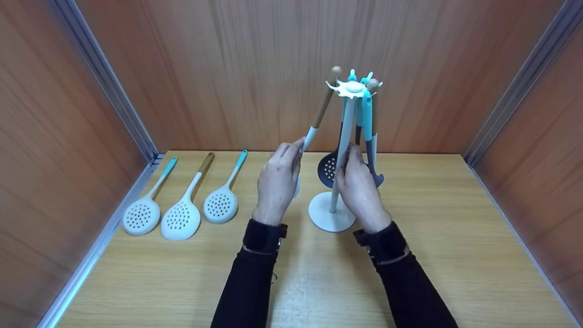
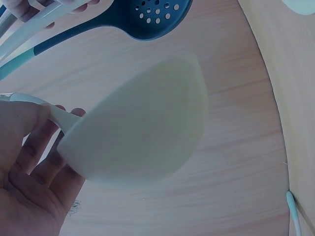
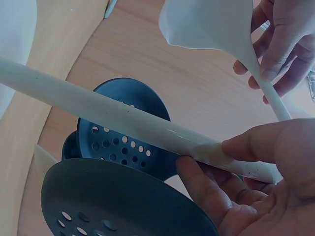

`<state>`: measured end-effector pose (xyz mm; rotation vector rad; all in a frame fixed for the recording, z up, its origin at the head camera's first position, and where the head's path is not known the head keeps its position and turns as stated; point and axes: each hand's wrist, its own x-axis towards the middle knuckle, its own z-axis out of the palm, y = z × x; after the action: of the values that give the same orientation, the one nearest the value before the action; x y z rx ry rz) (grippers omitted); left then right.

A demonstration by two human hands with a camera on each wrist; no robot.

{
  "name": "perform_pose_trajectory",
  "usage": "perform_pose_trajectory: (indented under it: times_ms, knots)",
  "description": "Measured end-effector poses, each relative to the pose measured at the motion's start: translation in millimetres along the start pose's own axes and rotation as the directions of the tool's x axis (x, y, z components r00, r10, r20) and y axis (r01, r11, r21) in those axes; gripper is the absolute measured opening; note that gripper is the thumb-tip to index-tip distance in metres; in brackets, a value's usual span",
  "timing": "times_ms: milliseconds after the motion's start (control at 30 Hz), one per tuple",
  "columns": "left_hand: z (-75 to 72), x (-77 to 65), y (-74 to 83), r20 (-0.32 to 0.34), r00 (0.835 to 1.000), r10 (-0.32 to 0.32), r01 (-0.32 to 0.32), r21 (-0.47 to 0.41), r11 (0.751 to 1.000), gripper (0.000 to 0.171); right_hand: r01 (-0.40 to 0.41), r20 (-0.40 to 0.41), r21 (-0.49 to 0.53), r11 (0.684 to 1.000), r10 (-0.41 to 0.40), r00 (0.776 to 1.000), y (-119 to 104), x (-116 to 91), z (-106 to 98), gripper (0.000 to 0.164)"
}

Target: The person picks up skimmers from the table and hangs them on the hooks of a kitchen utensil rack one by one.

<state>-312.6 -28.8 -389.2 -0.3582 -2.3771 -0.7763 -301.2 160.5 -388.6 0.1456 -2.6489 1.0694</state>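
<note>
My left hand point(image 1: 278, 178) pinches the lower handle of a spatula point(image 1: 321, 111) with a brown grip and a broad, white, solid head. The spatula leans, its handle end beside the hooked top of a white utensil stand point(image 1: 347, 132); whether it hangs on a hook I cannot tell. In the left wrist view its wide blade point(image 2: 142, 123) points away from the palm. My right hand point(image 1: 360, 189) grips the stand's pole about midway. Around the pole hang several utensils, including a dark skimmer point(image 1: 326, 171) and others with turquoise or brown handles, partly hidden by the right hand.
On the table at left lie a white skimmer point(image 1: 141, 216) with a turquoise handle, a slotted white turner point(image 1: 181, 222) with a brown handle, and another turquoise-handled skimmer point(image 1: 220, 205). Wooden panels point(image 1: 227, 82) wall the table point(image 1: 455, 255) at the back and both sides.
</note>
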Motion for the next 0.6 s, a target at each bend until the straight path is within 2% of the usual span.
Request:
perform_pose_trajectory:
  times_ms: [367, 600]
  knots:
    - [1.1, -0.2, -3.7, -0.053, 0.998, 0.043, -0.04, 0.055, 0.998, 0.036, 0.013, -0.009, 0.005, 1.0, -0.013, 1.0, 0.2, -1.0, 0.6, 0.058]
    - [2.9, 0.1, -6.2, -0.07, 0.997, 0.033, -0.028, 0.081, 0.996, 0.035, 0.027, -0.015, 0.008, 1.0, -0.027, 1.0, 0.5, -1.2, 0.3, 0.058]
